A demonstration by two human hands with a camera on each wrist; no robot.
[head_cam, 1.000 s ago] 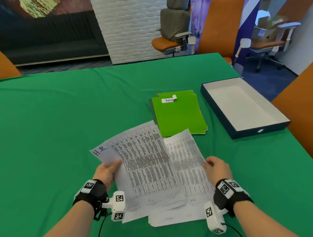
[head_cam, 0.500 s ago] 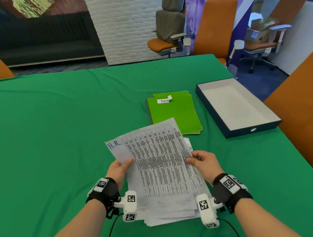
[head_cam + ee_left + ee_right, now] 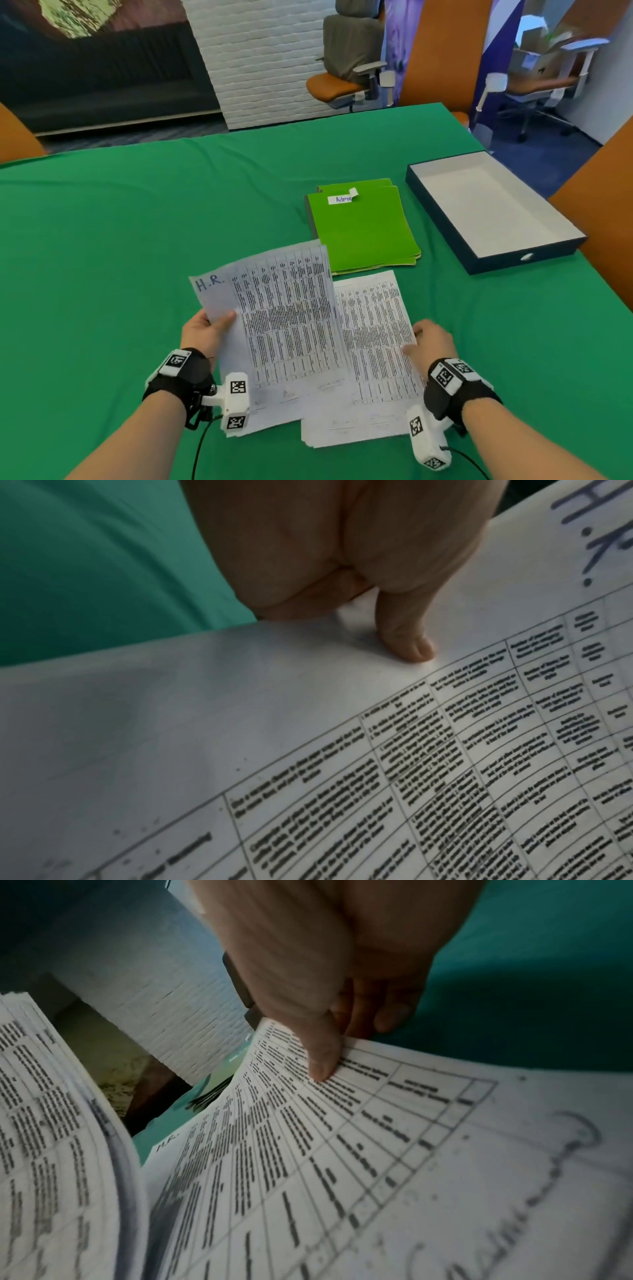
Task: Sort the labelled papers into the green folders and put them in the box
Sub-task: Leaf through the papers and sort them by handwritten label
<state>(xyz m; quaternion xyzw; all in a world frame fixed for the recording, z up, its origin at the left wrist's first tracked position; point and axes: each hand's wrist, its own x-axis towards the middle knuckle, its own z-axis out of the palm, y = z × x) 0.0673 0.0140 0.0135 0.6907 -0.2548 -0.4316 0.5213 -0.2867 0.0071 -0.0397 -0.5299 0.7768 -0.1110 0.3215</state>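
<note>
Left hand (image 3: 205, 330): pinching the H.R. sheets (image 3: 281, 322), lifting them off the tabletop (image 3: 102, 240).
Right hand (image 3: 433, 344): pinching the paper stack (image 3: 373, 359).
Folders (image 3: 363, 226): lying just beyond, long axis near-to-far, nearer the right hand.
Box (image 3: 496, 212): sitting far right.

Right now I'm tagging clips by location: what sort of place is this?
Probably an office meeting room: swivel office chairs beyond a large table, with green folders and printed papers on it.

Bare forearms; black wristbands (image 3: 181, 373) with white square-code tags; white wrist cameras (image 3: 426, 437), black cables.
</note>
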